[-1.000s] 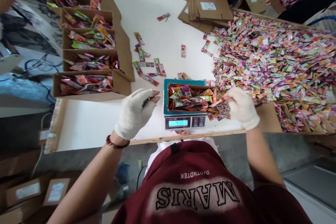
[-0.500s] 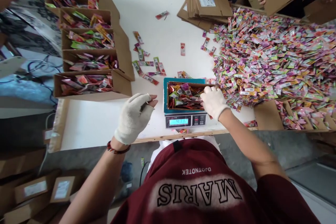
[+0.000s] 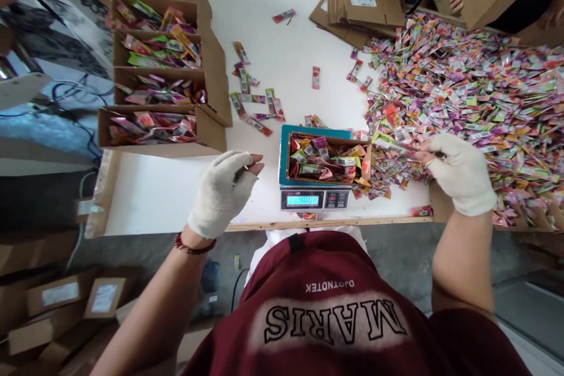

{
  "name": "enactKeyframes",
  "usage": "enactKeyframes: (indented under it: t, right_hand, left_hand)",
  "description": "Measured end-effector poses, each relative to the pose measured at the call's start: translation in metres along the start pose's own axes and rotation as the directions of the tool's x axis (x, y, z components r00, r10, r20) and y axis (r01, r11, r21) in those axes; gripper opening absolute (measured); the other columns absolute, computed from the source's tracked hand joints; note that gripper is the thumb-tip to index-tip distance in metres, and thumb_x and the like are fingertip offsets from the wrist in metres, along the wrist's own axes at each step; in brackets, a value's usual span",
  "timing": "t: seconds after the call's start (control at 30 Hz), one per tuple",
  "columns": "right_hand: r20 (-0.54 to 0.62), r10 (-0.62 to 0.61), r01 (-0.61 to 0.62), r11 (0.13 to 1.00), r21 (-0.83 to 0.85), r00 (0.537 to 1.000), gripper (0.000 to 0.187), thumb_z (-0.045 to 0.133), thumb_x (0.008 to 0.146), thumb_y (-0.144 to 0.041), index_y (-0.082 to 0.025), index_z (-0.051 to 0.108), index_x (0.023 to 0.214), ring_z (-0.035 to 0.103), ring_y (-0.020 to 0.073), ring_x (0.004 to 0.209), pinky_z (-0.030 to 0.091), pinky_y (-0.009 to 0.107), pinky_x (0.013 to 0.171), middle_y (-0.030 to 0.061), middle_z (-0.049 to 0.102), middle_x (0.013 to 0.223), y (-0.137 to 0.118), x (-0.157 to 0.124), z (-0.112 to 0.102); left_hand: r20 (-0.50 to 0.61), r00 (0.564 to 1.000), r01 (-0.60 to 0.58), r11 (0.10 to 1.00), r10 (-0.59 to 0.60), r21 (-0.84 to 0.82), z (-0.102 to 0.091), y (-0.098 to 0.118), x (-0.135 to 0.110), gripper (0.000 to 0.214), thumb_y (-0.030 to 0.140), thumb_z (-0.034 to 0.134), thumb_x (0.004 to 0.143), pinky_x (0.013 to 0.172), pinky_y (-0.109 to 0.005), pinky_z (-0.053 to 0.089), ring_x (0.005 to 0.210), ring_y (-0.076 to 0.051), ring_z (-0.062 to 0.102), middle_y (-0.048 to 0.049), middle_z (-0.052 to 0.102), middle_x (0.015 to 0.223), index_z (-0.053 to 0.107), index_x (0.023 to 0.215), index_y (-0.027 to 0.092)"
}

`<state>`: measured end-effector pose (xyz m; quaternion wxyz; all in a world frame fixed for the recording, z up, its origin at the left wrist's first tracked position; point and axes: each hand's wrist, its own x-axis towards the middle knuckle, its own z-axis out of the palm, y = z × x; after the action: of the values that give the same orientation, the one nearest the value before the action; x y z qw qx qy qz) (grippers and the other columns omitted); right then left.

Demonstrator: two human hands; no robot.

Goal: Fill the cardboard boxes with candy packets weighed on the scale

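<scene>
A small cardboard box (image 3: 329, 181) packed with colourful sachets sits on the teal platform (image 3: 284, 155) of a digital scale, whose display (image 3: 302, 200) is lit. My right hand (image 3: 462, 173), in a white fingerless glove, is to the right of the box, above the edge of the sachet heap. Its thumb and fingers pinch a green-and-white sachet (image 3: 388, 142) that points back toward the box; motion blurs it. My left hand (image 3: 222, 191), gloved alike, hovers over the white table left of the scale. Its fingers curl loosely, with a gap to the thumb and nothing visible between them.
A large heap of sachets (image 3: 467, 94) covers the table's right side. Filled open boxes (image 3: 211, 135) line the left. Flattened cartons (image 3: 374, 9) lie at the back, near another person's hand (image 3: 456, 4) at a carton. Loose sachets (image 3: 253, 98) are scattered on the table (image 3: 299, 41).
My right hand has left the box and swung right over the heap, carrying sachet from the box. The scale's digits have changed. My left hand has hardly moved; the view has shifted slightly.
</scene>
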<state>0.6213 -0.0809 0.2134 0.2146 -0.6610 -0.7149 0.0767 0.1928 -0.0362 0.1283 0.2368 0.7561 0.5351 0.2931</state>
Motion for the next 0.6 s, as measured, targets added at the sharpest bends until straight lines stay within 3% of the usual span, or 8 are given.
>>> enactKeyframes:
  t: [0.17,0.33,0.43,0.53,0.6]
  right_hand:
    - [-0.270,0.209,-0.229,0.972,-0.046,0.940,0.029,0.064,0.093,-0.050,-0.022,0.073,0.094,0.066,0.0247,0.079,0.051,0.039,0.075,0.0086,0.073,0.087,0.030,-0.008,-0.004]
    - [-0.388,0.187,-0.267,0.950,-0.164,0.903,0.029,0.059,0.097,-0.050,-0.024,0.072,0.096,0.065,0.0285,0.081,0.049,0.042,0.077,0.0126,0.073,0.088,0.062,-0.008,-0.018]
    - [-0.443,0.233,-0.372,0.891,-0.258,0.866,0.030,0.051,0.101,-0.045,-0.022,0.070,0.106,0.064,0.0308,0.093,0.047,0.043,0.085,0.0168,0.072,0.100,0.091,0.003,-0.009]
    - [-0.329,0.460,-0.560,0.745,-0.363,0.825,0.038,0.053,0.096,-0.032,-0.010,0.061,0.126,0.062,0.0285,0.103,0.046,0.040,0.092,0.0233,0.069,0.115,0.124,0.006,0.016]
    - [-0.214,0.566,-0.597,0.676,-0.433,0.796,0.049,0.062,0.090,-0.029,-0.001,0.057,0.130,0.062,0.0279,0.106,0.047,0.039,0.090,0.0284,0.066,0.120,0.145,-0.008,0.029]
  left_hand:
    - [0.021,0.999,-0.031,1.000,0.031,0.005,0.002,0.014,0.013,0.023,0.034,0.056,0.098,0.085,-0.033,0.056,0.091,-0.020,0.070,-0.0070,0.075,0.096,0.072,0.094,0.018]
    - [0.045,0.998,-0.047,0.999,0.048,-0.016,0.007,0.029,0.022,0.026,0.037,0.055,0.099,0.085,-0.034,0.056,0.093,-0.021,0.070,-0.0082,0.075,0.100,0.073,0.096,0.019]
    - [0.057,0.992,-0.106,0.992,0.110,-0.069,0.021,0.045,0.027,0.027,0.037,0.055,0.100,0.082,-0.032,0.055,0.089,-0.020,0.069,-0.0084,0.074,0.101,0.074,0.101,0.019]
    - [0.207,0.947,-0.234,0.968,0.248,-0.090,0.051,0.066,0.031,0.027,0.038,0.057,0.099,0.082,-0.034,0.055,0.093,-0.022,0.069,-0.0108,0.073,0.107,0.073,0.107,0.018]
    - [0.406,0.867,-0.322,0.947,0.289,0.013,0.076,0.079,0.031,0.029,0.037,0.065,0.094,0.084,-0.039,0.055,0.101,-0.028,0.068,-0.0147,0.071,0.115,0.072,0.114,0.017]
